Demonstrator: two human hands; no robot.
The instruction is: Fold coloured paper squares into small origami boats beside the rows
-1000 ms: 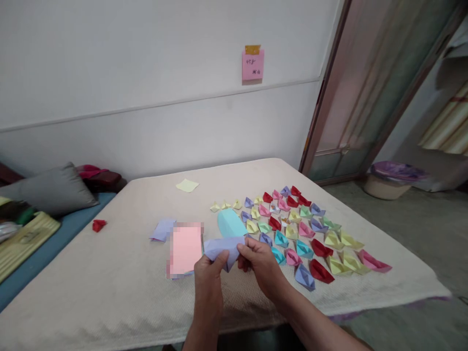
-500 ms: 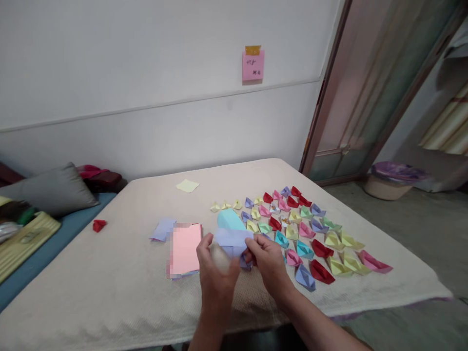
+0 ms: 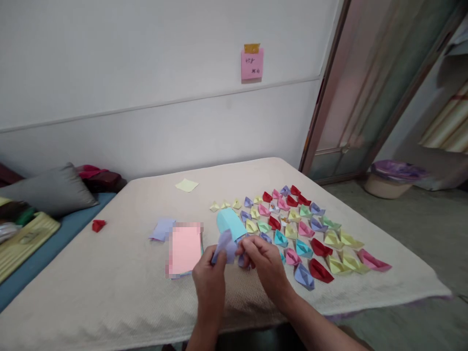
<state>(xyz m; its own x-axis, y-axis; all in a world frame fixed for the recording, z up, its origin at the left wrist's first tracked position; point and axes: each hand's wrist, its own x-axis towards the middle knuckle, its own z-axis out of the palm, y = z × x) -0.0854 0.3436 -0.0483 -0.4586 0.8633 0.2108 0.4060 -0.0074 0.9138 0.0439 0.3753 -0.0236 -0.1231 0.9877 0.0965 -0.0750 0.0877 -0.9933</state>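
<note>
A piece of folded purple paper [image 3: 225, 247] is pinched between the thumb and fingers of my left hand [image 3: 210, 278]. My right hand [image 3: 265, 261] is closed at the right edge of this same paper, its fingertips pressed together. Just behind the paper lies a light blue paper piece [image 3: 231, 223] with a rounded far end. Left of my hands sits a stack of pink paper [image 3: 185, 251], with some purple sheets [image 3: 163, 229] beside it. Rows of small folded paper boats [image 3: 290, 231] in many colours spread out to the right; my right hand hides a few of them.
On the cloth-covered surface [image 3: 120, 287], a pale yellow sheet [image 3: 186, 185] lies near the back and a red folded paper [image 3: 98, 225] at the left. A grey cushion [image 3: 69, 190] rests beyond the left edge. On the floor at right stands a lined bin [image 3: 393, 180].
The purple paper has gone from a wide flat piece spread between both hands to a smaller, tilted shape. My left hand has moved slightly left and closed on it.
</note>
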